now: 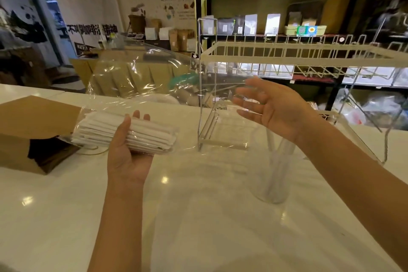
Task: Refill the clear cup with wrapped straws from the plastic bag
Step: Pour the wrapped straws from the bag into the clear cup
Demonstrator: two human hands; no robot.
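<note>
A bundle of white wrapped straws [103,131] lies inside a clear plastic bag [141,73], whose loose open end billows up toward the right. My left hand [128,150] cups the bundle from below, thumb over the top. My right hand [269,108] is held up with fingers spread, touching the bag's open end; whether it pinches the film I cannot tell. The clear cup [276,172] stands on the white counter [198,216] below my right forearm, with a few wrapped straws upright in it.
An open brown cardboard box [28,130] sits at the left edge of the counter. A white wire rack [287,53] on thin metal legs stands behind the cup. Shelves of packaged goods fill the background.
</note>
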